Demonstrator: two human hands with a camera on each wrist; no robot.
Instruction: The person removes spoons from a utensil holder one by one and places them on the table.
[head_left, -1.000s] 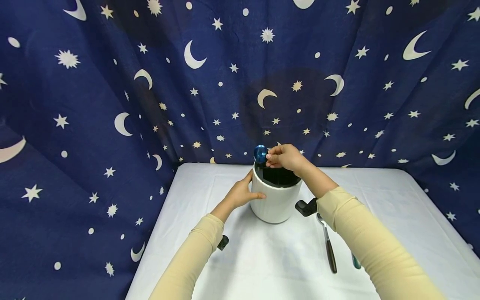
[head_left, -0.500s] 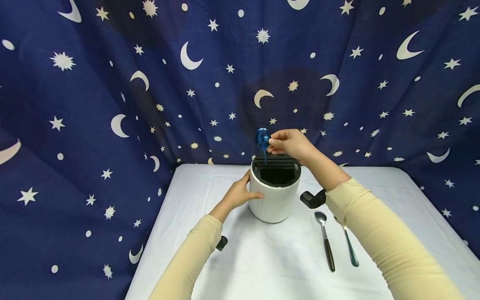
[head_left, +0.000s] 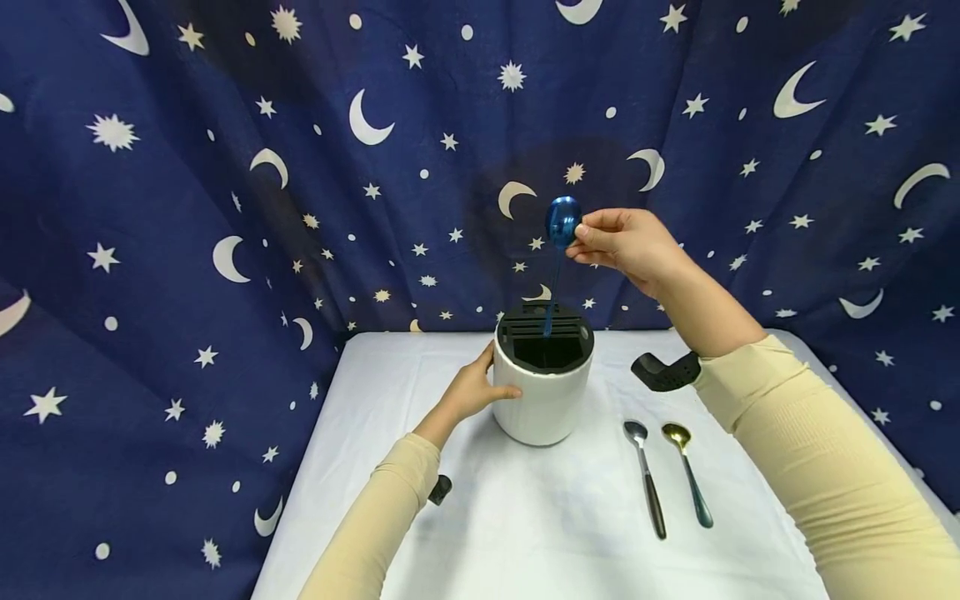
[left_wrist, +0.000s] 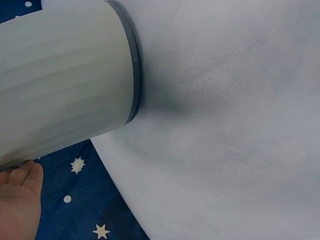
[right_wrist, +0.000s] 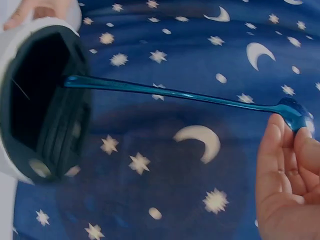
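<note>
My right hand [head_left: 626, 246] pinches a shiny blue spoon [head_left: 563, 221] by the edge of its bowl, high above a white cylindrical utensil holder [head_left: 542, 408]. The spoon's long thin handle [right_wrist: 175, 93] points down, its end right at the holder's opening. A black slotted insert [head_left: 558, 325] lines the top of the holder. Low on the holder's left side my left hand [head_left: 471, 390] grips it, thumb across the front and fingers round the back. In the left wrist view the fingertips [left_wrist: 22, 172] lie against the white wall, and the holder's base stands on the cloth.
Right of the holder lie a silver spoon [head_left: 647, 475] with a dark handle and a gold spoon [head_left: 686, 467] with a green handle. A white cloth [head_left: 480, 533] covers the table. Behind it hangs a dark blue curtain [head_left: 420, 200] with moons and stars.
My right hand has risen and moved slightly right, drawing the blue spoon up until its handle shows above the holder. The gold spoon has come into full view. My left hand stays on the holder.
</note>
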